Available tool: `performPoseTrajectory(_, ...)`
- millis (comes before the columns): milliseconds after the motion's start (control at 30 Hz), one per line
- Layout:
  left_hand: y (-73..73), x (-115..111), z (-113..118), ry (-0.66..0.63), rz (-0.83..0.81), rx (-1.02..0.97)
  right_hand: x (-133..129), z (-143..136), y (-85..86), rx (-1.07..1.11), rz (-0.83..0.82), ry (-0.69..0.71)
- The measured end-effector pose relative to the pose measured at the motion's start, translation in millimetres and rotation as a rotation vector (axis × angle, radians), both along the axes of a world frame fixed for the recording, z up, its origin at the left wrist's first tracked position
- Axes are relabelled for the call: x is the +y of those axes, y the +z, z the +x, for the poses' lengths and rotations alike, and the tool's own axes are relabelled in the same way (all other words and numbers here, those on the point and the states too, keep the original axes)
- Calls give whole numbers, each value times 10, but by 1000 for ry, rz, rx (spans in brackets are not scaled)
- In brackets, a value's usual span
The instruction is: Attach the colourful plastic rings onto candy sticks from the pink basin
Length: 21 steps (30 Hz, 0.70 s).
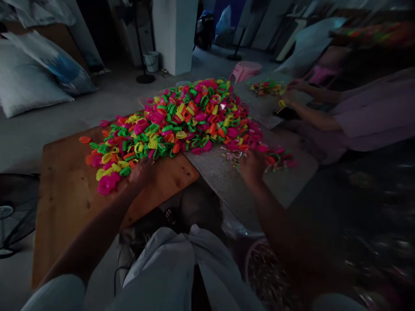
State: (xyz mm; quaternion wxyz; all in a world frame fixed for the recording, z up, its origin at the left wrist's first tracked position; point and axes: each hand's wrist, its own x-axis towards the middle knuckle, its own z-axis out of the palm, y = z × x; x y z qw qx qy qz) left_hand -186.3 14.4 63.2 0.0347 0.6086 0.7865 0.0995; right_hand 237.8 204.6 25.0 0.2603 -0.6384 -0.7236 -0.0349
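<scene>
1. Reference: clock centred on my lap, 12 o'clock straight ahead. Lighting dim; both hands blurred.
2. Main material: a heap of bright plastic pieces (181, 114) in pink, green, yellow and orange, at 12 o'clock. It spans the wooden counter (68, 185) and the grey counter (214, 172).
3. Left hand (142, 172): at 11 o'clock, over the wooden counter, at the near edge of the heap. Whether its fingers are apart, together or clamped on a piece, I cannot tell.
4. Right hand (253, 166): at 1 o'clock, over the grey counter, fingers curled beside some thin, pale-striped bits (231, 155). I cannot tell whether they grip any. A small mixed cluster (281, 159) lies just to its right.
5. Step in hand, my judgement: handling small pieces, one hand at the heap, the other by the striped bits.
6. Requirement, my judgement: a clean pick here calls for a fingertip pinch on a single piece, angled in from the heap's edge, lest neighbours slide or tangle.
7. Surroundings: a tub (248, 263) of small, slender items at 3 o'clock, near my leg. At 2 o'clock, a co-worker's hands (292, 93) are beside a smaller colourful pile (266, 87).
</scene>
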Motion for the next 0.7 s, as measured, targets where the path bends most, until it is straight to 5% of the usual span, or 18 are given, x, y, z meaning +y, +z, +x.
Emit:
performPoseTrajectory(100, 74, 56, 75, 63, -96, 114, -197, -438, -17, -108, -156, 171)
performPoseTrajectory(200, 131, 31, 62, 91, -149, 155, -227, -667, -26, -216, -329, 166)
performPoseTrajectory(433, 169, -4, -178, 42, -148, 192, 52, -624, 26, -339, -471, 81)
performPoseTrajectory(700, -76, -27, -392, 7, 22, 16, -68, -618, 34, -367, -441, 318)
